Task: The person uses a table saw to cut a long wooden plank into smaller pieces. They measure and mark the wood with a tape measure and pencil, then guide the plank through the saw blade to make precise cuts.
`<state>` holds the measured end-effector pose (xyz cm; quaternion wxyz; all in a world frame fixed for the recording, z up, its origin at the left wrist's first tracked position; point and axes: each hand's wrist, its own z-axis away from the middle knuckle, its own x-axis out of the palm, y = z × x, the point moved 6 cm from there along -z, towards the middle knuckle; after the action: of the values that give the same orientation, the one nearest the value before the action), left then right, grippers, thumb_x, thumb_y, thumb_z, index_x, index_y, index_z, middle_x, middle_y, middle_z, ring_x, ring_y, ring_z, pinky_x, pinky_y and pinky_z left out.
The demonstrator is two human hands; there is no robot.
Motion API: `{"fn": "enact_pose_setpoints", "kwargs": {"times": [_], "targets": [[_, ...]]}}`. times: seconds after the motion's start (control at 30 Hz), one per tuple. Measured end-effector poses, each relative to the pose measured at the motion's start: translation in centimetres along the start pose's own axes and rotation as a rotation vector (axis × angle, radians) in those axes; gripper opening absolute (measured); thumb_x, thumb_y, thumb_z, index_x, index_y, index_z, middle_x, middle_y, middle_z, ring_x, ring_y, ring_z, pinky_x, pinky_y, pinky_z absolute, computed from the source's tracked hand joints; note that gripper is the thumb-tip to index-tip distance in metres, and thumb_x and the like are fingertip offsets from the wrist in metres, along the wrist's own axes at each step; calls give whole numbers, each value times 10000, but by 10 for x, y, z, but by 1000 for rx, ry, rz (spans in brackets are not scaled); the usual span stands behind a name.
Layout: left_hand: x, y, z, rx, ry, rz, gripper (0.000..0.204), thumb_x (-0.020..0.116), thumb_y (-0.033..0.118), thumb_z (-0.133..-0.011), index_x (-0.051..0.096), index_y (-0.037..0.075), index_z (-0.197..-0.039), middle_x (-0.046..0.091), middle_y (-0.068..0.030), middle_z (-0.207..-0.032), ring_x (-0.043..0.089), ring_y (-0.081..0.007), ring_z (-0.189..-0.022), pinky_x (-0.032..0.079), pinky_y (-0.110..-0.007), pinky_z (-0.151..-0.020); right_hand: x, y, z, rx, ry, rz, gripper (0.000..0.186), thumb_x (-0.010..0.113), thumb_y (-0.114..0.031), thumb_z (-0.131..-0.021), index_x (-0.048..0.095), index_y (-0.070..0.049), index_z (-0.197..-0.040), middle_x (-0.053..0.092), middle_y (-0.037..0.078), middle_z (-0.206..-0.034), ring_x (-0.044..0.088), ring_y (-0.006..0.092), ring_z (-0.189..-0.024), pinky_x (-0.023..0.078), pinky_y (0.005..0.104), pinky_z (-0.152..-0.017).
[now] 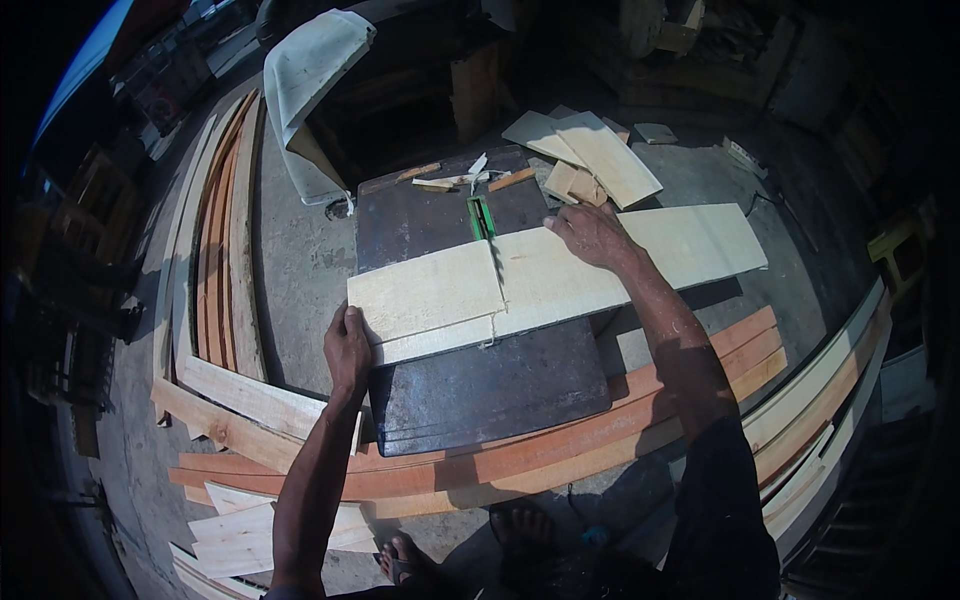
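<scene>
A wide pale wooden board lies across a dark saw table. My left hand is closed around the board's left end, with the thumb by its upper face. My right hand presses on the board right of the middle, its fingers curled over the far edge. Between my hands a dark cut line runs from the far edge into the board, in line with the green slot plate of the table. Left of that cut, a lengthwise edge shows; whether it is a second piece on top, I cannot tell.
Small wood scraps lie on the table's far side. Pale offcuts are piled behind it on the right. Long planks line the floor on the left, in front and at right. A white plastic shell stands beyond the table.
</scene>
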<state>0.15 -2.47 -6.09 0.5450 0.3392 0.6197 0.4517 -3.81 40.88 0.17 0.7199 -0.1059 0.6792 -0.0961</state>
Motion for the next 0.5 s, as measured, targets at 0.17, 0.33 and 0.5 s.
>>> {"fn": "enact_pose_setpoints", "kwargs": {"times": [0.17,0.33,0.5], "targets": [[1,1,-4,6,7,-17,545,470,341,-1082,573,-47,-1451,677,-284,-1311,643,-329,-1226,454,-410,-1093,-2,-1,-3,-7,16,1,540,454,-469,-1102,700,11,-1094,706,219,-1094,640,362,-1107,384,509,-1068],[2,1,-7,-7,17,-41,542,468,339,-1082,573,-42,-1454,673,-289,-1316,641,-343,-1237,450,-416,-1100,-5,-3,-4,-5,18,0,552,460,-474,-1098,699,21,-1147,705,224,-1099,636,374,-1141,382,514,-1095],[3,1,-10,0,11,-40,536,468,336,-1083,577,-39,-1450,672,-282,-1324,637,-345,-1247,442,-419,-1108,-4,-1,-7,17,-9,-8,557,455,-475,-1099,693,21,-1187,695,226,-1138,623,375,-1173,370,524,-1106]]}}
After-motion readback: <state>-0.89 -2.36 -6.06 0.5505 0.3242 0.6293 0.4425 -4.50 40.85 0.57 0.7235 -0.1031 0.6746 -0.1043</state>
